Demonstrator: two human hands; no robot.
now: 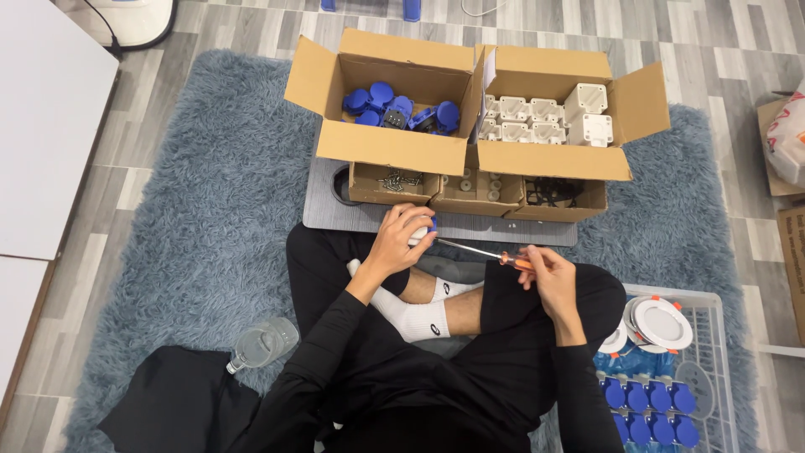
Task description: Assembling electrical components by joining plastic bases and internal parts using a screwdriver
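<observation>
While the person sits cross-legged on a shaggy blue rug (210,184), the left hand (401,239) is wrapped tight around a small white-and-blue part (423,229), held just above the knees at the near edge of a grey tray (323,210). The right hand (545,273) is closed on the orange handle of a screwdriver (486,252) — its thin shaft runs leftward and its tip meets the part in the left hand.

On the tray stand three low cardboard bins (478,191): the left one has small dark screws, the middle one pale round bits, the right one dark wiry pieces. Behind them two open boxes sit side by side — the left box (394,147) holds blue parts, the right box (553,159) white square housings.

A clear water bottle (262,344) lies on the rug by the left elbow. To the right, a white wire basket (713,335) holds round white discs over rows of blue caps.
</observation>
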